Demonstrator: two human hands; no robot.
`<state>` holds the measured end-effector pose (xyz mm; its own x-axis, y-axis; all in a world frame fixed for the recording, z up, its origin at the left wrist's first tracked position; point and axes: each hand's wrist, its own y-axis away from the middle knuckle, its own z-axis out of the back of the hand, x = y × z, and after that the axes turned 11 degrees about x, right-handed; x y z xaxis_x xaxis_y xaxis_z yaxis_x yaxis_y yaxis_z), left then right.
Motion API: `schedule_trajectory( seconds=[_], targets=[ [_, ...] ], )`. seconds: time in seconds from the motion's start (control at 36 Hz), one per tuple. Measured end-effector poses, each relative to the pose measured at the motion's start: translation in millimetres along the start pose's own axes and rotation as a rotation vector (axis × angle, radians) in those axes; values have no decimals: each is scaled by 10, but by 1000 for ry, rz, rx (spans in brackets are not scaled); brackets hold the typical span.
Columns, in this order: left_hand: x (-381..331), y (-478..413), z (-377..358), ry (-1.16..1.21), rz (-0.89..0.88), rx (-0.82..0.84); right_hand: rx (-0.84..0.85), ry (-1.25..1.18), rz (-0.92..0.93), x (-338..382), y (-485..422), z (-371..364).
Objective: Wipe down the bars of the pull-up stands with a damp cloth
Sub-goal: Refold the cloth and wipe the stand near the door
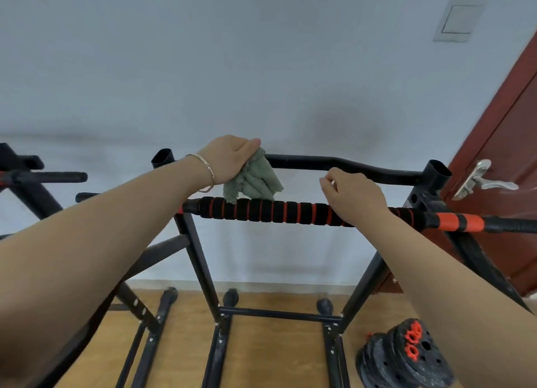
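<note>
Wiping is under way on the pull-up stand's curved black top bar [348, 166]. The left hand [232, 158] is clamped on the green cloth [255, 181], which is bunched over the bar's left end. The right hand [356, 194] lies across the foam-padded bar [276, 211] with its fingers curled; whether it grips anything I cannot tell. Next, probably, the cloth slides rightward along the bend under steady squeeze.

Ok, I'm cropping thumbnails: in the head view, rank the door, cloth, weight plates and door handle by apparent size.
1. Door, partly out of frame
2. Weight plates
3. Cloth
4. Door handle, about as wide as the cloth but far thinner
</note>
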<state>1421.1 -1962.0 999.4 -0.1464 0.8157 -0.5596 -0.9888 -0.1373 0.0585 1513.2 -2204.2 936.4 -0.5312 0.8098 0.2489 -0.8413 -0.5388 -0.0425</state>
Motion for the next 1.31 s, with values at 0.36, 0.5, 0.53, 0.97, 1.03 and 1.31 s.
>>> schedule_trajectory(
  seconds=[0.36,0.5,0.53,0.97,1.03,1.31],
  targets=[
    [366,519,176,34,-55,-21,262,141,43,575,-131,-175],
    [288,515,-187,-19,-129,259,302,9,31,560,-200,-171],
    [272,473,-258,-159,-208,281,313,0,17,552,-210,-169],
    [141,-90,-514,-522,-118,528,565,-129,-129,590,-185,-34],
    [122,-129,-519,-537,-92,562,459,-19,-69,601,-132,-64],
    [44,-233,-540,-434,32,707,-19,300,232,442,156,-369]
  ],
)
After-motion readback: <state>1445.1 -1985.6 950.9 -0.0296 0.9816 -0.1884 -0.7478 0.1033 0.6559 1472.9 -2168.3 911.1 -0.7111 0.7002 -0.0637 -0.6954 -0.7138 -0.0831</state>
